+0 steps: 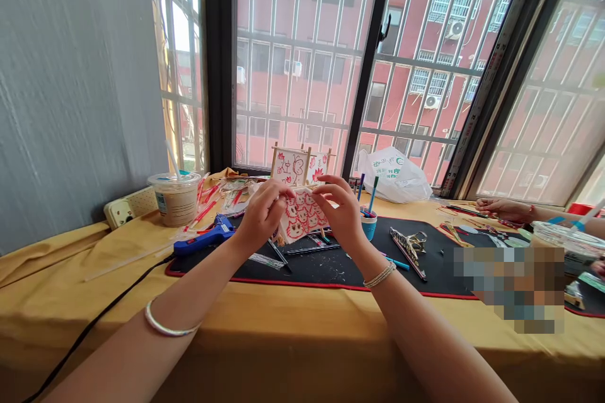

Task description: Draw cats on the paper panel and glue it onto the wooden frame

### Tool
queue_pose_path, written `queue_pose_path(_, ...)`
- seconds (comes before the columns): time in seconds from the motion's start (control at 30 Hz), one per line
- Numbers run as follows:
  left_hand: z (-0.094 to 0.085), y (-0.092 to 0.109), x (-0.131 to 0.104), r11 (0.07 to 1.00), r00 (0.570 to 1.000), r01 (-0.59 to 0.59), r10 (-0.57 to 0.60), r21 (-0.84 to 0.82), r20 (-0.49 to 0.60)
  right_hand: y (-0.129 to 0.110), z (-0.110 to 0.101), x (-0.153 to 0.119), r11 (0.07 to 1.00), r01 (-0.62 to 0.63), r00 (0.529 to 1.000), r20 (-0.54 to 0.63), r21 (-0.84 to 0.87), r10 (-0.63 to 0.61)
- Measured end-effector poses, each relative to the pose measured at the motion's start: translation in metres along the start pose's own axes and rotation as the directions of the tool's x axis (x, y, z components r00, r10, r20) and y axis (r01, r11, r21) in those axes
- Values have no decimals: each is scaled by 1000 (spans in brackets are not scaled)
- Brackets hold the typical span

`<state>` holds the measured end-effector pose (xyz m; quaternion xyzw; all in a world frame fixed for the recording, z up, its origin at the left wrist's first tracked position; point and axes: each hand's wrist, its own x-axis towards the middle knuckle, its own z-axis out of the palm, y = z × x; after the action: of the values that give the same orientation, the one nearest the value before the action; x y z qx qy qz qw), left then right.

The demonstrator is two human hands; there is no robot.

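Between my two hands, raised over the black mat (340, 271), is a small white panel (302, 215) covered in red drawings. My left hand (265, 211) pinches its upper left side, fingers bent. At the top right edge, my right hand (341, 208) holds it between thumb and fingers. Behind the panel stands a small wooden-framed screen (290, 165) with red flowers and dark markings. A blue glue gun (203, 234) lies left of my left hand. Just right of my right hand is a blue cup (368, 227) with marker pens in it.
A lidded drink cup (174, 198) with a straw stands at the left, near a power strip (123, 213). A white plastic bag (397, 173) sits by the window. At right are another person's hand (503, 209) and a second drink cup (548, 236).
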<state>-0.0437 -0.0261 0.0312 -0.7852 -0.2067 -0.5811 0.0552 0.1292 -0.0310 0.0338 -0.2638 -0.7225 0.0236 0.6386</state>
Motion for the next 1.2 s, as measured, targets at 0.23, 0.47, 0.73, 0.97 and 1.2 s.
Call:
queue_pose_path(0.23,3,2,1,1000,1000,-21,21,-12,19,3,5,-3,994,-101,991,-85,35,104)
queue_pose_path(0.47,3,4,0,999,999,43,-43,29,7,2,4,-4,996,-91,991,-94,10,92)
queue_pose_path(0.73,4,-5,0,967,966,256,-256,3,-16,-1,-6,3,981,-160,981,-95,110,171)
queue_pose_path(0.97,3,-11,-2,944,948,318,-316,-92,35,-11,-21,15,801,-308,929,-20,514,370)
queue_pose_path(1.2,-2,-7,2,899,914,353,-390,-260,-111,14,-26,17,745,-377,893,1,551,450)
